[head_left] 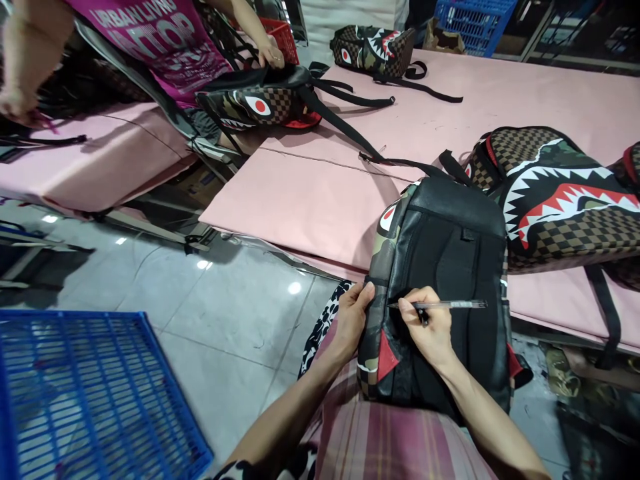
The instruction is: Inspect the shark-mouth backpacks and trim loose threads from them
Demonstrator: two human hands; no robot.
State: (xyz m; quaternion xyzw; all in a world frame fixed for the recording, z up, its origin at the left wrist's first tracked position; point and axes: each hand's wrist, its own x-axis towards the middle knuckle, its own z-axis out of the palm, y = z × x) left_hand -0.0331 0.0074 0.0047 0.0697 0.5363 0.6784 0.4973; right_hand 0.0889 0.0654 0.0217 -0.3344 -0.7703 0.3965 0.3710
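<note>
Has a mostly black backpack (pixel 467 267) in front, back panel turned up toward the camera. Looks smooth and glossy across the top end and along the left border, duller and padded down the middle, with a small loop near the top. Bears camouflage print on the left side, plus a white eye with a red centre high up and a red triangular patch lower down. Slopes from the edge of the pink tabletop (pixel 310 200) down to a pink plaid cloth (pixel 395 440). Lies directly beneath the right hand (pixel 427 330) and just right of the left hand (pixel 353 320). Holds the left side with the left hand, thumb at the edge, most fingers hard to see. Pinches a clear pen (pixel 467 304) in the right hand, fingers closed around it close to the tip, tip pointing left at the seam beside the padding. Cannot tell contact from a slight gap there. Rests just beside a shark-mouth backpack (pixel 565 200) on the right, and well apart from another person's hand (pixel 270 55) at upper left.
</note>
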